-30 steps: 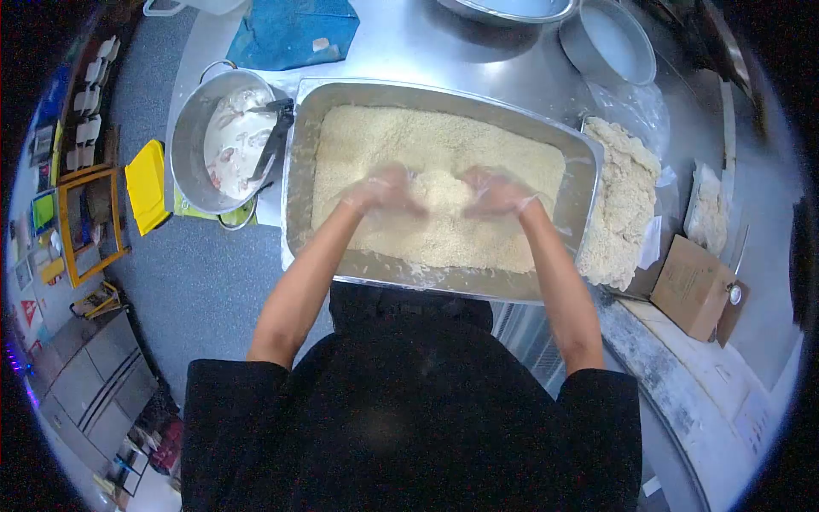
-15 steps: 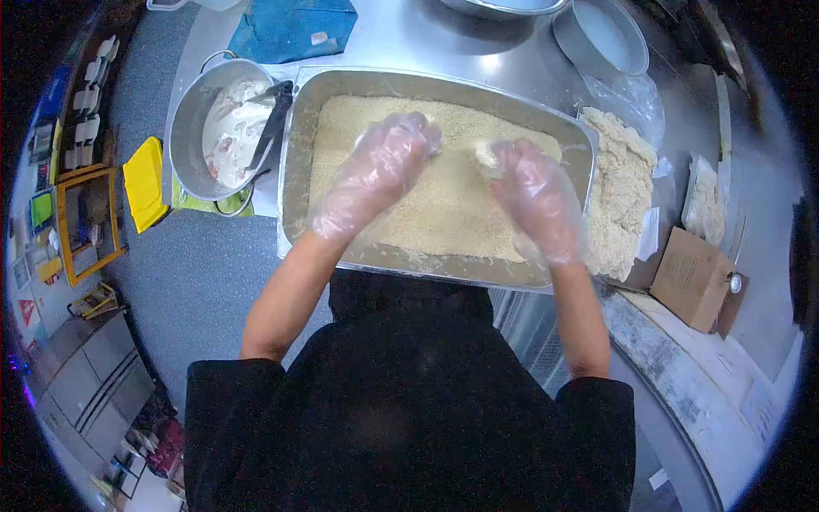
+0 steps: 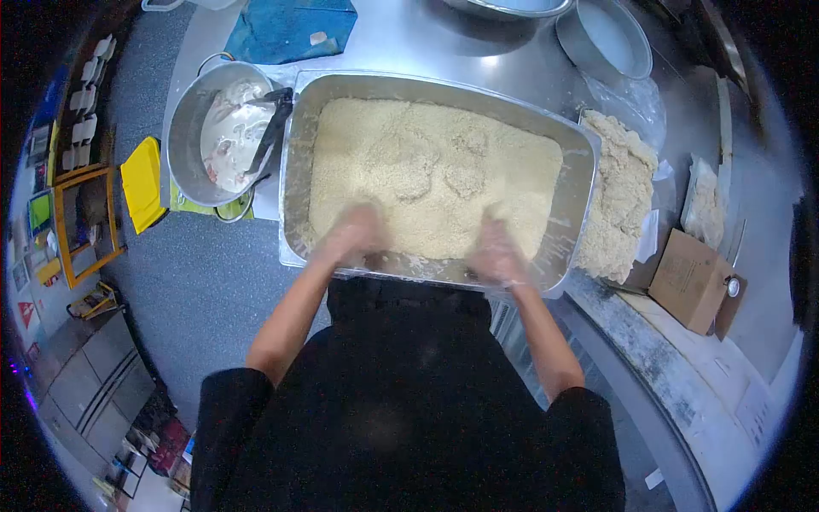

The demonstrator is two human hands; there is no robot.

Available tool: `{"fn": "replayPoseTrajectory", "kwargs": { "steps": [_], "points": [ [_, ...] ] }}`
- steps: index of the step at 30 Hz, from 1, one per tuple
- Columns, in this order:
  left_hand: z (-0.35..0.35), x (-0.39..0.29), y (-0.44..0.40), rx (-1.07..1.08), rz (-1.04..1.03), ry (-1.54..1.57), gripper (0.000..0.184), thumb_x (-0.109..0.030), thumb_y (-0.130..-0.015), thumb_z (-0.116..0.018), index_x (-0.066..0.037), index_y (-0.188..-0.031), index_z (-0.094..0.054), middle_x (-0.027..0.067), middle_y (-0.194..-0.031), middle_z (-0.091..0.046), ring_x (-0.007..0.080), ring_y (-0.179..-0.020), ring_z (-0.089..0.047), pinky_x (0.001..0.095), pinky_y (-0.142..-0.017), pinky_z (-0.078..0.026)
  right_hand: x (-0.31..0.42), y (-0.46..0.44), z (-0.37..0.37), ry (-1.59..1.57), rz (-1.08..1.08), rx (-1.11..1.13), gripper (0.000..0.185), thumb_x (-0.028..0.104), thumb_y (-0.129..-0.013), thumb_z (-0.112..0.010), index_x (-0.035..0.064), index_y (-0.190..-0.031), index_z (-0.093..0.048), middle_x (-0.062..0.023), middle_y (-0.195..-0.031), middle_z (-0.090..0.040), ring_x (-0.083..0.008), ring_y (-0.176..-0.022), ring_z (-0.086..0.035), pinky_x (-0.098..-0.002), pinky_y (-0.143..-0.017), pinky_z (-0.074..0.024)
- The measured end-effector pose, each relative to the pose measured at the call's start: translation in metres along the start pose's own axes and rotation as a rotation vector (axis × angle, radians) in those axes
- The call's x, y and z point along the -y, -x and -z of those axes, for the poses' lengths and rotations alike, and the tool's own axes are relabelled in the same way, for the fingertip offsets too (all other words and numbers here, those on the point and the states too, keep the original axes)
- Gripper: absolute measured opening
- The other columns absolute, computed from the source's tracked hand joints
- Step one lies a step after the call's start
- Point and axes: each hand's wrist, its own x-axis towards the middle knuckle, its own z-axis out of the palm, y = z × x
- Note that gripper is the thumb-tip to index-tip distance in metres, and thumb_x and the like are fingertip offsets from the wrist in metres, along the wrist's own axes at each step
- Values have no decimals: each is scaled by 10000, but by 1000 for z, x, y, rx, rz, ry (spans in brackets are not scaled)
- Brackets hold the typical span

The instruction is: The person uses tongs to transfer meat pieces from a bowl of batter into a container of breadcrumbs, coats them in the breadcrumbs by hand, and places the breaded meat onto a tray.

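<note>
A deep metal tray [image 3: 444,84] holds pale crumbs [image 3: 512,162]. Two crumb-coated lumps, one on the left [image 3: 411,177] and one on the right [image 3: 466,175], lie side by side near the middle of the crumbs. My left hand [image 3: 354,232], blurred by motion, is at the tray's near left part, just over the crumbs. My right hand [image 3: 495,254], also smeared, is at the near edge, right of centre. The fingers of both hands are too blurred to read, and so is anything between them.
To the left stands a metal pot [image 3: 189,158] with white liquid, pinkish pieces and black-handled tongs [image 3: 273,136]. A blue cloth [image 3: 294,30] lies behind. On the right are a crumbly heap [image 3: 618,200], a round pan [image 3: 606,38] and a cardboard box [image 3: 693,280].
Both gloved hands have moved down toward the tray's near side from above its middle. Two coated lumps now show in the crumbs where the hands were.
</note>
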Motion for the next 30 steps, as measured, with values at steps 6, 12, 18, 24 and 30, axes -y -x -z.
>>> {"fn": "replayPoseTrajectory", "kwargs": {
  "steps": [6, 12, 18, 24, 30],
  "points": [
    [-11, -24, 1, -109, -356, 1049, 450, -300, -831, -702, 31, -1133, -655, 244, -993, -723, 360, -936, -715, 461, -828, -549, 84, -92, 149, -899, -271, 409, 773, 278, -878, -611, -59, -1508, -316, -341, -1443, -458, -435, -1349, -465, -463, -1127, -384],
    [-19, 70, -47, -316, -40, -192, 492, -250, -807, -715, 64, -1179, -640, 232, -1079, -715, 306, -970, -717, 425, -867, -562, -20, -76, 69, -407, -233, 29, 618, 225, -918, -599, -35, -1448, -415, -275, -1351, -535, -400, -1254, -529, -435, -1075, -423],
    [-32, -42, -37, 109, -138, -55, 392, -272, -819, -689, 74, -1001, -714, 298, -1003, -701, 378, -987, -706, 459, -898, -553, 23, -30, 16, -258, 57, 255, 496, 241, -914, -629, 25, -1349, -530, -124, -1202, -643, -283, -1060, -648, -382, -913, -528],
    [48, -92, -11, -212, -56, 556, 556, -261, -832, -690, 42, -1291, -611, 291, -1097, -689, 405, -1012, -686, 462, -907, -558, 12, -70, 140, -1355, -515, 410, 529, 223, -945, -641, 28, -1414, -497, -233, -1361, -563, -360, -1257, -540, -460, -1025, -473],
    [34, -48, -90, -927, -355, -51, 533, -265, -916, -585, -75, -1411, -528, 236, -1309, -604, 390, -1221, -565, 537, -1091, -391, 21, -152, 81, -342, -155, -466, 527, 319, -958, -616, 52, -1400, -510, -220, -1375, -535, -403, -1302, -475, -516, -1104, -383]
  ]
}}
